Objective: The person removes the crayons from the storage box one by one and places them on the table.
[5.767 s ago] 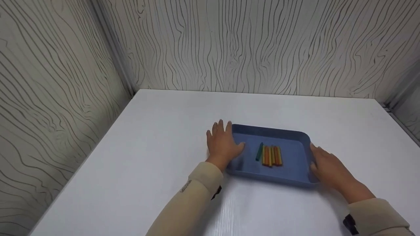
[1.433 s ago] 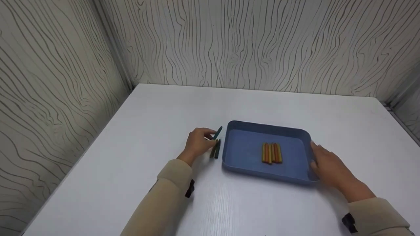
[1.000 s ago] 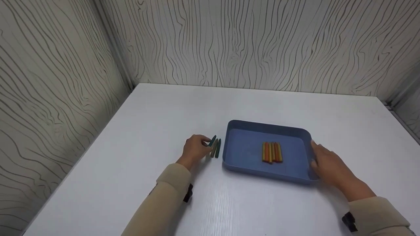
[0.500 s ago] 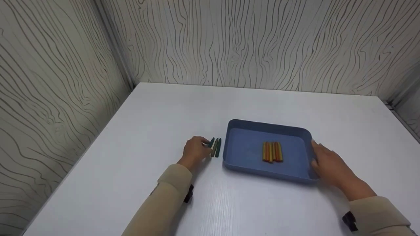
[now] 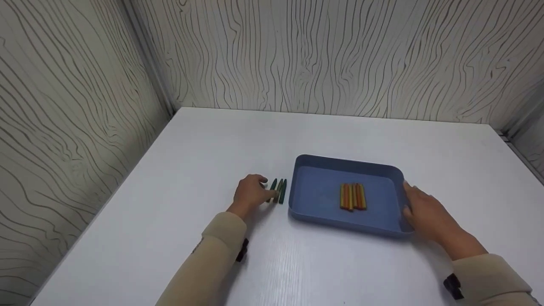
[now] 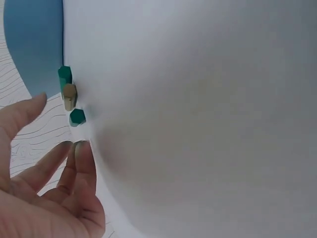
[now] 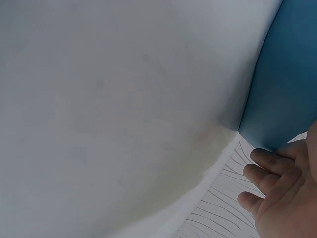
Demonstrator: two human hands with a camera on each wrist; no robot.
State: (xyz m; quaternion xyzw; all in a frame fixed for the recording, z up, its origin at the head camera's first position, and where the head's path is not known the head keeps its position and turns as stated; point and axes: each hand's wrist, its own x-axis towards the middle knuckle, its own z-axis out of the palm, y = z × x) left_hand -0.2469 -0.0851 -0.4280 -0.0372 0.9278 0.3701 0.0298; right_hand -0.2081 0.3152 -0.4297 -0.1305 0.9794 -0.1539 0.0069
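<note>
Just left of the blue tray (image 5: 316, 199), three crayons lie side by side on the table: a dark green crayon (image 5: 283, 192), a brownish crayon (image 5: 279, 186) and another green crayon (image 5: 274, 183). My left hand (image 5: 250, 192) is beside them, thumb and fingers spread apart with nothing between. In the left wrist view its fingertips (image 6: 81, 146) are close to the nearest green crayon (image 6: 77, 117), touching none. Inside the tray sits a row of yellow and orange crayons (image 5: 352, 197). My right hand (image 5: 427, 216) grips the tray's right wall, thumb at the rim, fingers outside.
The white table (image 5: 204, 157) extends around the tray on all sides. Behind it stands a wall with a wood-grain pattern (image 5: 297, 59), and a similar panel (image 5: 72, 127) rises on the left.
A green crayon that was in the tray is gone from there. My left hand has lowered a green crayon onto the table, left of the other two, and let go. My right hand stays put.
</note>
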